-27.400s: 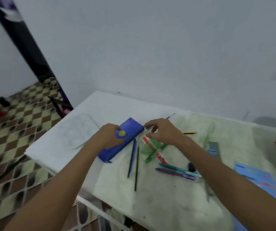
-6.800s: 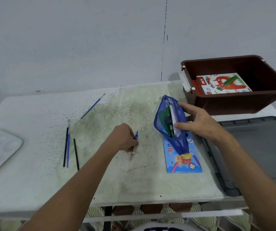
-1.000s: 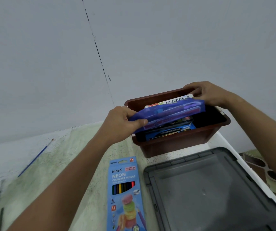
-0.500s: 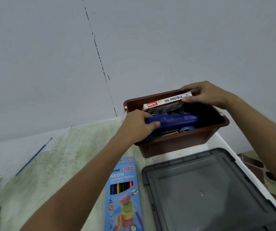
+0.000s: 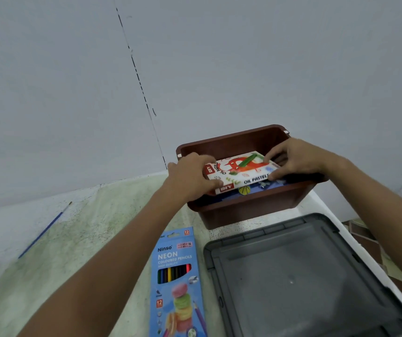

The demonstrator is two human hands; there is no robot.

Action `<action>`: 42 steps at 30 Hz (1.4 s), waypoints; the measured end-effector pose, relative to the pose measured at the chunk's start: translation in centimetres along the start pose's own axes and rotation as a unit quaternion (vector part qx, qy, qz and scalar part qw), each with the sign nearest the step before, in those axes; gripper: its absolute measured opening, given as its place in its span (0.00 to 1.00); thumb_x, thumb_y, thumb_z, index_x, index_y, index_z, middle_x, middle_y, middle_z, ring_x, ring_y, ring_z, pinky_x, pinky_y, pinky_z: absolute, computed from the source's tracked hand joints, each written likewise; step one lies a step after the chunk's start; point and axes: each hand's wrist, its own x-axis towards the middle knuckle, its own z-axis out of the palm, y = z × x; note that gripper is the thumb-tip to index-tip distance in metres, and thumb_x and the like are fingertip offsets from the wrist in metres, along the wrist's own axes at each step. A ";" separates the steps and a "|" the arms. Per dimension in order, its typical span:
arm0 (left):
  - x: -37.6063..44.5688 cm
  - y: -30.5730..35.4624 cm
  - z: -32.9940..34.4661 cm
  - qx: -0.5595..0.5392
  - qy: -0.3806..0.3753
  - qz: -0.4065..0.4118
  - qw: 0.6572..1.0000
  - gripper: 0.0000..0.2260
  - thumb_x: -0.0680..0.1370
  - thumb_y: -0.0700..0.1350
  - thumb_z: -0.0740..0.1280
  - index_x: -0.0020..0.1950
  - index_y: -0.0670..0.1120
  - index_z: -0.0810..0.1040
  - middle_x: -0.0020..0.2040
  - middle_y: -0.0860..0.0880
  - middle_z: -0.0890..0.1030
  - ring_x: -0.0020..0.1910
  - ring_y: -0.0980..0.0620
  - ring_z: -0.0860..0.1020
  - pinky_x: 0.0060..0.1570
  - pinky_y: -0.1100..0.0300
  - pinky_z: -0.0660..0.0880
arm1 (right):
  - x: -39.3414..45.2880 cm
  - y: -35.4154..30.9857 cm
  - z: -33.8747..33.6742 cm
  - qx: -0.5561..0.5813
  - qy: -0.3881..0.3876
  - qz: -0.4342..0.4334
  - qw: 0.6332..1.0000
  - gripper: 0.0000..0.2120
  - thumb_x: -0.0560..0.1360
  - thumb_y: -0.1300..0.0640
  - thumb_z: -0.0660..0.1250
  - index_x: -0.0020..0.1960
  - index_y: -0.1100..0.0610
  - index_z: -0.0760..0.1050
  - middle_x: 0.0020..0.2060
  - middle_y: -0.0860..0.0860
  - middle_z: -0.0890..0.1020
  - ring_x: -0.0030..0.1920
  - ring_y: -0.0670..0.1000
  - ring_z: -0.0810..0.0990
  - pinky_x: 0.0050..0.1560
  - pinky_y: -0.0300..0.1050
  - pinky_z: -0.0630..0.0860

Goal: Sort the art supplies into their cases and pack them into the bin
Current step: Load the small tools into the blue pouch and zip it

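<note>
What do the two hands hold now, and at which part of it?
Both hold the oil pastels box over the brown bin. The left hand grips its left end; the right hand grips its right end.

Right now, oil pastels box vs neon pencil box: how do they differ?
The oil pastels box is white with red art; the neon pencil box is blue.
The oil pastels box sits in the brown bin, tilted, gripped by the left hand and right hand; the neon pencil box lies flat on the table, untouched.
Both are flat printed cartons.
</note>
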 end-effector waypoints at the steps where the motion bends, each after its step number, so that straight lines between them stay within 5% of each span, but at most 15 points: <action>1: 0.4 -0.1 0.3 0.034 -0.051 -0.001 0.998 0.24 0.72 0.62 0.70 0.66 0.57 0.73 0.64 0.53 0.75 0.62 0.49 0.72 0.65 0.44 0.64 | 0.1 0.1 0.6 -0.035 -0.009 0.012 0.999 0.26 0.64 0.54 0.80 0.60 0.51 0.78 0.55 0.47 0.81 0.53 0.47 0.79 0.56 0.46 0.77; 7: 1.6 0.1 0.8 0.110 -0.135 0.032 0.984 0.23 0.73 0.64 0.67 0.66 0.58 0.75 0.70 0.54 0.71 0.69 0.48 0.67 0.68 0.36 0.54 | 0.9 0.1 1.8 -0.134 -0.033 0.044 0.989 0.40 0.66 0.49 0.77 0.73 0.52 0.61 0.67 0.50 0.73 0.63 0.52 0.73 0.63 0.49 0.71; 12: 2.0 0.1 1.5 0.143 -0.134 0.035 0.980 0.24 0.73 0.64 0.67 0.66 0.58 0.75 0.68 0.53 0.74 0.67 0.48 0.70 0.68 0.36 0.54 | 1.0 -0.1 1.4 -0.126 -0.021 0.045 0.991 0.36 0.67 0.40 0.73 0.70 0.52 0.66 0.60 0.50 0.77 0.50 0.48 0.74 0.52 0.41 0.71; 18: 2.1 0.1 1.8 0.189 -0.135 0.053 0.971 0.25 0.73 0.66 0.65 0.68 0.59 0.72 0.68 0.53 0.73 0.68 0.48 0.69 0.67 0.35 0.55 | 1.1 0.3 1.7 -0.070 -0.059 0.062 0.994 0.40 0.67 0.41 0.74 0.73 0.50 0.62 0.61 0.49 0.74 0.54 0.49 0.74 0.60 0.46 0.72; 24: 2.0 -0.1 1.3 0.126 -0.119 0.037 0.984 0.23 0.72 0.65 0.67 0.64 0.57 0.76 0.63 0.54 0.78 0.64 0.49 0.72 0.67 0.39 0.57 | 1.0 0.4 2.0 -0.076 -0.036 0.051 0.995 0.38 0.61 0.34 0.72 0.68 0.45 0.70 0.62 0.51 0.77 0.58 0.52 0.76 0.62 0.50 0.73; 33: 1.6 0.0 1.6 0.138 -0.109 0.032 0.984 0.24 0.72 0.66 0.66 0.64 0.57 0.76 0.64 0.53 0.77 0.66 0.49 0.71 0.70 0.37 0.55 | 1.1 -0.7 2.6 -0.090 -0.010 0.093 0.992 0.35 0.65 0.40 0.75 0.69 0.48 0.71 0.65 0.52 0.73 0.63 0.55 0.73 0.63 0.50 0.70; 38: -1.0 -1.6 -0.3 -0.074 0.012 0.076 0.994 0.18 0.76 0.55 0.68 0.62 0.48 0.79 0.59 0.50 0.79 0.57 0.53 0.75 0.59 0.56 0.72 | -0.6 -4.8 4.0 -0.084 0.119 0.018 0.989 0.26 0.67 0.51 0.77 0.63 0.53 0.76 0.60 0.54 0.76 0.56 0.53 0.76 0.53 0.41 0.72; 42: -5.4 -5.8 -1.5 -0.165 0.173 0.055 0.969 0.10 0.75 0.44 0.69 0.55 0.46 0.81 0.49 0.50 0.80 0.47 0.55 0.77 0.48 0.71 0.69 | -3.7 -10.0 7.2 0.040 0.209 -0.087 0.973 0.12 0.67 0.50 0.76 0.50 0.50 0.80 0.44 0.48 0.79 0.41 0.45 0.78 0.40 0.31 0.71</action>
